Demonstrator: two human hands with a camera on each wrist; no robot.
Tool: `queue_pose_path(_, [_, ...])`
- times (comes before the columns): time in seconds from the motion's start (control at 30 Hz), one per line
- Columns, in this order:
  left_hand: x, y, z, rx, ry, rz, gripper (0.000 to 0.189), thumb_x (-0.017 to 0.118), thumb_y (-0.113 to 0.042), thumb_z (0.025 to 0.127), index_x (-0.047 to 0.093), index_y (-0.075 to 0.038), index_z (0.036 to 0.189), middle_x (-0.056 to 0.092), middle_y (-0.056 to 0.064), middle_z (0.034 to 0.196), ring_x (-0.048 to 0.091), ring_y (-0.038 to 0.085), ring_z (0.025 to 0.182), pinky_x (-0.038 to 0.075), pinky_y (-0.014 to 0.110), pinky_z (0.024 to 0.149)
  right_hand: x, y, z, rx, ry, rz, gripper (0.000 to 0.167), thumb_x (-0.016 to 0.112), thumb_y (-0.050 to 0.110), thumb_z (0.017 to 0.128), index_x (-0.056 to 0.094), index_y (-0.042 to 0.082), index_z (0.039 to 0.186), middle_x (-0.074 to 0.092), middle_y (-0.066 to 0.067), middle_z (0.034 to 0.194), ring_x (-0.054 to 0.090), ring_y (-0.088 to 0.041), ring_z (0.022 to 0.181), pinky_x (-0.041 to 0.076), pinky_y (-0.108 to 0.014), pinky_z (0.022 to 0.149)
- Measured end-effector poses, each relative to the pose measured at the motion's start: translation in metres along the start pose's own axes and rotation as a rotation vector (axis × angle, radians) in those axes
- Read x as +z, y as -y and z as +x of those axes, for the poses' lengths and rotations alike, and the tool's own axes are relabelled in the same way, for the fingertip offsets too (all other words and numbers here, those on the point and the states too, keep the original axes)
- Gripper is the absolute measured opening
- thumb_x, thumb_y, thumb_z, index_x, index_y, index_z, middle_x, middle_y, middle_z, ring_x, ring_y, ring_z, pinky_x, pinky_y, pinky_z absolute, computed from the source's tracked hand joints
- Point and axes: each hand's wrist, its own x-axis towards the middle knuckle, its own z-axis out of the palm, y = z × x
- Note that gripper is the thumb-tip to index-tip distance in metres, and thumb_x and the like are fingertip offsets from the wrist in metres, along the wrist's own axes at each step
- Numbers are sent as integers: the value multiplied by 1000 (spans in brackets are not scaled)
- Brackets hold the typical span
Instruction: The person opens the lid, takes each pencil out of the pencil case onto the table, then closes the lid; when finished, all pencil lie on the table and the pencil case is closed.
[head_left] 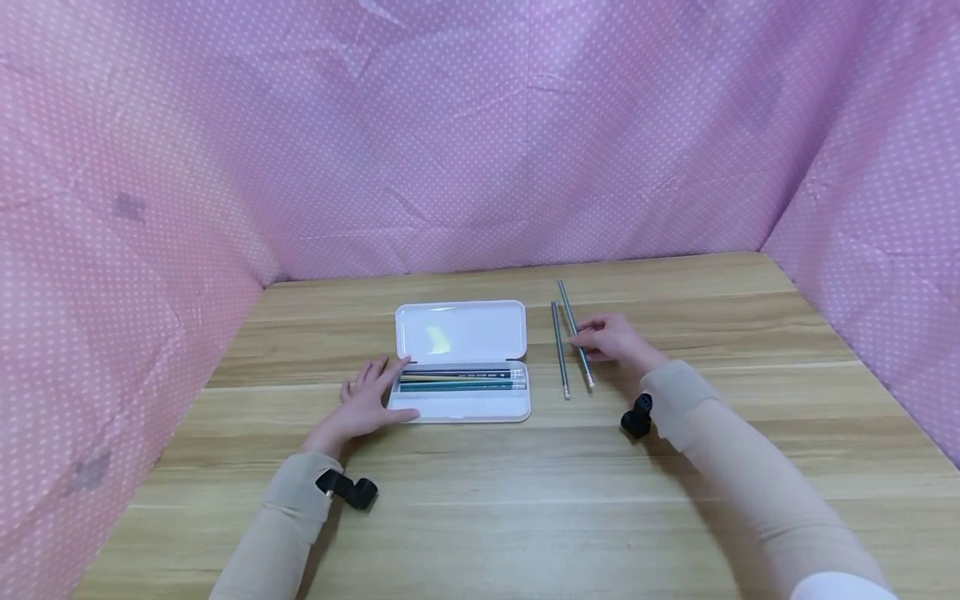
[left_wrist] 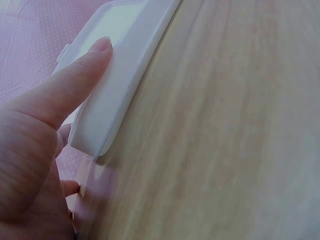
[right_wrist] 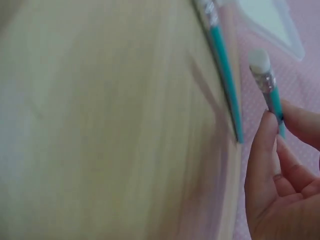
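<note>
A white pencil case [head_left: 472, 408] lies with its lid [head_left: 461, 331] folded back, several pencils [head_left: 461, 385] side by side inside. At its left end, my left hand [head_left: 367, 406] rests with thumb and index finger spread. In the left wrist view the straight thumb [left_wrist: 82, 75] lies over the case's [left_wrist: 107, 107] rim. To the right of the case, my right hand [head_left: 611, 340] pinches a green pencil [head_left: 575, 329] between thumb and fingers. Its white eraser end [right_wrist: 260, 61] points toward me, raised off the table in the right wrist view. Another green pencil [head_left: 560, 350] lies just left of it.
The wooden table [head_left: 480, 500] has pink dotted cloth [head_left: 480, 150] hanging behind it and at both sides. Each sleeve carries a small black wrist camera, one at the left wrist [head_left: 348, 489] and one at the right wrist [head_left: 637, 417].
</note>
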Motion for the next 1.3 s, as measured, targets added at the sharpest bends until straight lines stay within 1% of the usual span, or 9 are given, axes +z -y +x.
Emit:
queue_pose_path(0.07, [0,0,0,2,-3,3,94,70,-53,78,19,-27,152,3,23,157,-7,49,141,-10,73,100,-3,0,0,13,-5,-41,44,61,11,91,48,-7,129,59,-14,111,59,-13,87,54,-26,79])
queue_pose_path(0.1, [0,0,0,2,-3,5,94,70,-54,78,19,-27,152,3,23,157,-7,49,141,-9,74,100,-4,0,-1,22,-12,-63,41,62,11,90,51,-7,126,59,-13,109,59,-13,85,55,-26,77])
queue_pose_path(0.3, [0,0,0,0,-6,10,94,70,-54,77,19,-27,152,3,23,157,-7,49,141,-9,74,100,-5,0,-1,27,-50,-173,26,68,7,85,58,-5,105,58,-5,86,57,-9,70,55,-24,62])
queue_pose_path(0.5, [1,1,-1,4,-10,-2,94,70,-54,78,20,-27,152,3,23,157,-7,49,141,-10,74,100,0,-1,1,-5,-95,-291,21,69,6,82,57,-4,97,56,-6,81,54,-9,62,53,-22,55])
queue_pose_path(0.63, [2,1,-1,5,-12,0,94,70,-54,77,20,-27,152,4,23,157,-6,49,141,-10,74,100,4,0,1,-25,-106,-354,17,69,5,81,56,-3,91,54,-5,76,53,-9,57,52,-22,52])
queue_pose_path(0.73, [2,0,-1,6,-11,-1,94,70,-54,77,20,-26,152,4,24,157,-6,49,141,-10,73,100,5,0,0,-25,-106,-347,18,70,5,81,56,-2,90,52,-3,72,53,-9,55,52,-23,52])
queue_pose_path(0.83, [2,0,-2,7,-12,-6,94,71,-53,77,20,-25,152,4,24,157,-6,49,141,-11,73,100,5,1,-1,-16,-96,-335,19,69,7,82,55,-3,91,52,-3,72,54,-9,57,53,-23,53])
queue_pose_path(1.07, [1,-1,-2,3,-9,-8,94,71,-53,77,20,-25,152,4,24,157,-7,49,141,-11,72,101,5,4,-1,42,-71,-282,19,65,5,86,56,-4,101,58,-9,84,58,-14,69,56,-26,61])
queue_pose_path(1.3, [2,-1,-2,8,-12,-5,94,71,-53,77,20,-25,152,4,25,156,-6,49,141,-11,73,100,11,7,-1,55,-61,-229,25,65,2,85,56,-5,107,61,-11,87,61,-15,69,57,-28,63])
